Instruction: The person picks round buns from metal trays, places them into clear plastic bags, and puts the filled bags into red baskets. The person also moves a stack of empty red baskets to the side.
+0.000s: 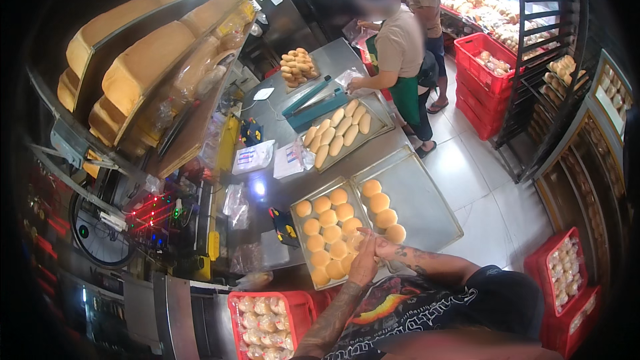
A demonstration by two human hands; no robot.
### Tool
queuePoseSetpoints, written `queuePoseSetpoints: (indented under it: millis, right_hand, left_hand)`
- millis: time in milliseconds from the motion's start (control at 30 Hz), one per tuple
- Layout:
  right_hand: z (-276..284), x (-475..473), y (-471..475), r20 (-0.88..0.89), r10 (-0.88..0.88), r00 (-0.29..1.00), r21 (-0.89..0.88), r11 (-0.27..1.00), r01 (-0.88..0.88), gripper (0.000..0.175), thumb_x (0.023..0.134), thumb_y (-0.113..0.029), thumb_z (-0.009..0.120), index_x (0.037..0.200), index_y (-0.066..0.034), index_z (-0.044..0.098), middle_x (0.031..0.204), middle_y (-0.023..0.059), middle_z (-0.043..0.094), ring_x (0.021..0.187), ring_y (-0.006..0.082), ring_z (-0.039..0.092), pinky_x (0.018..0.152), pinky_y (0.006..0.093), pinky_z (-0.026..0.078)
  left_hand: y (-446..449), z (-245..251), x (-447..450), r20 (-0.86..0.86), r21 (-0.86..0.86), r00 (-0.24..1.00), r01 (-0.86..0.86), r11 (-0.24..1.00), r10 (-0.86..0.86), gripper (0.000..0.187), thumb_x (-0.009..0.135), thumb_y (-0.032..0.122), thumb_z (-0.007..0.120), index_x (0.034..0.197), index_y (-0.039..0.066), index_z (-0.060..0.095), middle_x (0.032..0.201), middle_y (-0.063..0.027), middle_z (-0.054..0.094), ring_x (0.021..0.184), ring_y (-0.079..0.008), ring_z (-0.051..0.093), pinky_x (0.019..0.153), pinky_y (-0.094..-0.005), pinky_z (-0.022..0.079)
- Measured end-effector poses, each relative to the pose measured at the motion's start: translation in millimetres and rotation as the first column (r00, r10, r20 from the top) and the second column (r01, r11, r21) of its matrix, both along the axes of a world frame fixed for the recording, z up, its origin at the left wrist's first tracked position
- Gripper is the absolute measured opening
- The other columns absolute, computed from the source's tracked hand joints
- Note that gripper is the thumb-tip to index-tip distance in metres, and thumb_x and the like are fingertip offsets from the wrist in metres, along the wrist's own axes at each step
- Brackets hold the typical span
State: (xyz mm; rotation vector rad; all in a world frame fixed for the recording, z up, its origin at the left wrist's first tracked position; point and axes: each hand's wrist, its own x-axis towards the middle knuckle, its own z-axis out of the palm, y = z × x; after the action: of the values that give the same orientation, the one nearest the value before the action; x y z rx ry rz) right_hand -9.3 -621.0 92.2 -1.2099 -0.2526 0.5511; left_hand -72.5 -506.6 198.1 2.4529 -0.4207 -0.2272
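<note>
My left hand and my right hand meet over the near edge of two metal baking trays. What looks like a thin clear plastic bag is pinched between them, partly hidden by my fingers. Below and left of them, round golden buns fill the left tray in rows. In the right tray, one row of several buns lies along the left side, just beyond my right hand.
Farther along the steel table are a tray of elongated rolls, a teal bag sealer and packs of plastic bags. A co-worker stands at the far right side. A red crate of bagged buns stands near my left arm.
</note>
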Motion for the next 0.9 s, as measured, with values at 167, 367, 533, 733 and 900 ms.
queuePoseSetpoints:
  millis: [167,367,533,733,900]
  right_hand:
    - [0,11,22,0.230,-0.100,0.968,-0.267,0.950,0.161,0.063,0.108,-0.030,0.068,0.162,-0.0058,0.045,0.142,0.0195,0.065,0.134,0.0235,0.061,0.109,0.0360,0.052]
    - [18,31,18,0.400,0.080,0.913,-0.341,0.938,0.068,0.058,0.108,-0.029,0.067,0.157,-0.0028,0.052,0.135,0.0171,0.071,0.123,0.0240,0.067,0.104,0.0373,0.054]
    - [48,4,-5,0.208,0.316,0.925,-0.234,0.935,-0.267,0.045,0.106,-0.025,0.067,0.142,0.0010,0.064,0.131,0.0174,0.074,0.120,0.0239,0.069,0.105,0.0368,0.054]
    - [-15,41,-51,0.564,-0.304,0.768,-0.577,0.520,0.630,0.051,0.100,-0.035,0.076,0.128,0.0074,0.071,0.119,0.0252,0.076,0.112,0.0281,0.073,0.101,0.0380,0.056]
    - [-79,68,-66,0.177,-0.293,0.940,-0.762,0.564,0.319,0.065,0.093,-0.044,0.084,0.129,0.0081,0.069,0.112,0.0183,0.078,0.100,0.0262,0.076,0.091,0.0395,0.059]
  left_hand:
    - [-21,17,-6,0.022,-0.104,0.997,0.081,0.991,-0.079,0.084,0.086,-0.015,0.053,0.166,-0.007,0.029,0.174,-0.0299,0.029,0.163,-0.0411,0.028,0.134,-0.0445,0.028]
    - [8,5,6,-0.011,-0.069,0.998,0.054,0.996,-0.055,0.076,0.096,-0.005,0.053,0.168,0.005,0.031,0.166,-0.0292,0.042,0.151,-0.0425,0.046,0.121,-0.0460,0.043]
    - [65,1,11,0.153,-0.050,0.953,-0.258,0.965,0.263,0.081,0.092,-0.006,0.058,0.168,-0.001,0.031,0.172,-0.0262,0.037,0.155,-0.0431,0.042,0.120,-0.0468,0.044]
    - [76,-13,-1,0.322,-0.060,0.817,-0.486,0.872,0.478,0.082,0.088,-0.012,0.051,0.167,-0.006,0.028,0.179,-0.0262,0.019,0.156,-0.0472,0.038,0.116,-0.0484,0.048]
    - [89,-40,5,0.036,-0.131,0.876,-0.472,0.872,0.480,0.087,0.087,-0.013,0.051,0.169,-0.007,0.024,0.179,-0.0286,0.016,0.166,-0.0439,0.019,0.132,-0.0455,0.028]
